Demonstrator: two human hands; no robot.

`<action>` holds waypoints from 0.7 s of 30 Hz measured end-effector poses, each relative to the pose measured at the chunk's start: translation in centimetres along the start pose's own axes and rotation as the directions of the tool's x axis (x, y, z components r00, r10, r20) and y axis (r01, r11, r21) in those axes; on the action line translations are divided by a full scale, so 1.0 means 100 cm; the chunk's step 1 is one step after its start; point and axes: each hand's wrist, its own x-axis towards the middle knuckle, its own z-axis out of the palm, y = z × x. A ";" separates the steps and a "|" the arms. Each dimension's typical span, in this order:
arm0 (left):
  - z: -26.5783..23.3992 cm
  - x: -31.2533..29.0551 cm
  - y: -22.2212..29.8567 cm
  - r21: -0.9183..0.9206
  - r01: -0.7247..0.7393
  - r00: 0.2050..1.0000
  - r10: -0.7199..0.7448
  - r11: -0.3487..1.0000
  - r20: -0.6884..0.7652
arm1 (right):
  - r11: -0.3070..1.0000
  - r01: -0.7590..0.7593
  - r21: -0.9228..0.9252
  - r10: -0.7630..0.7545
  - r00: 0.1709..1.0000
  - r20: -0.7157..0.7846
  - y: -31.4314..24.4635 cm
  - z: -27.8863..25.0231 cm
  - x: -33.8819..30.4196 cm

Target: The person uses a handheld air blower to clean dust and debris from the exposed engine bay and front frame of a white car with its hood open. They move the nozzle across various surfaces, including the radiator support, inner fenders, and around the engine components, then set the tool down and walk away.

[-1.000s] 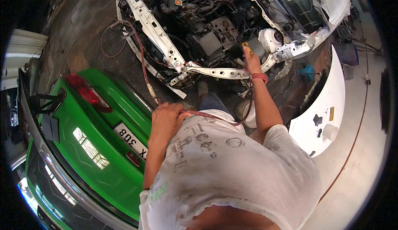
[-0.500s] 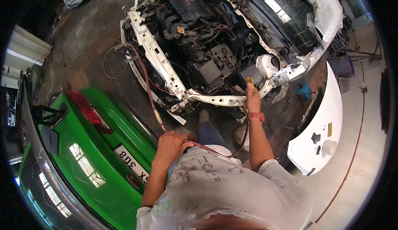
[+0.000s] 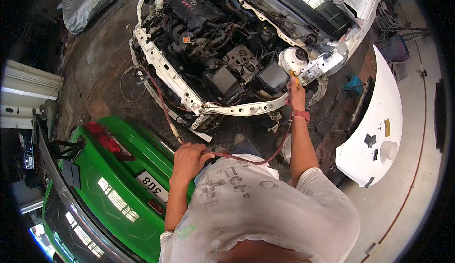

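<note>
My right hand (image 3: 297,97), arm stretched forward, is wrapped round a small yellow air blow gun (image 3: 294,76) on the end of a reddish hose (image 3: 251,160). The gun's tip is beside the white strut tower (image 3: 291,60) of a stripped car front. That hand is just above the white front crossbar (image 3: 246,109). Against my waist on the left, my left hand (image 3: 189,159) is closed round the same hose. From there the hose runs forward past the crossbar's left end. Fingers hide most of the gun's body.
The open engine bay (image 3: 213,40) lies ahead. A green car's rear (image 3: 118,168) stands close at my left. To the right, a white curved body panel (image 3: 369,135) has a white round container (image 3: 388,150) on it. Hose loops (image 3: 128,87) lie on the floor at left.
My right hand has moved forward and right with the air blow gun, toward the strut tower. My left hand keeps its hold on the hose. The whole view has shifted slightly.
</note>
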 end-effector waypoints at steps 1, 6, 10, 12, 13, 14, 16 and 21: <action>0.002 0.002 0.003 0.017 0.005 1.000 -0.005 1.000 0.004 | 1.000 -0.004 0.024 0.004 1.000 0.016 0.000 -0.003 -0.001; 0.015 0.016 0.022 0.046 0.009 1.000 -0.010 0.999 0.021 | 0.997 -0.051 -0.051 0.061 0.973 0.223 0.007 -0.003 0.000; 0.026 0.018 0.038 0.081 0.052 0.999 -0.051 0.995 -0.015 | 0.997 0.007 0.077 -0.011 0.998 0.056 0.014 -0.007 0.018; 0.028 0.016 0.043 0.095 0.071 0.997 -0.071 0.993 -0.005 | 0.999 -0.018 0.047 0.007 0.974 0.225 0.015 -0.005 0.021; 0.029 0.016 0.045 0.092 0.075 0.997 -0.076 0.993 0.001 | 0.999 -0.028 0.030 0.017 0.946 0.323 0.014 -0.007 0.026; 0.029 0.016 0.046 0.090 0.087 0.996 -0.089 0.992 0.017 | 0.998 -0.009 0.062 -0.005 0.978 0.209 0.012 -0.010 0.028; 0.029 0.017 0.048 0.083 0.092 0.996 -0.092 0.992 -0.012 | 0.992 -0.001 0.128 -0.001 1.000 0.022 0.007 -0.014 0.035; 0.021 0.012 0.045 0.136 0.084 0.996 -0.079 0.987 -0.042 | 0.947 0.080 0.310 0.000 0.969 -0.248 0.007 -0.040 0.041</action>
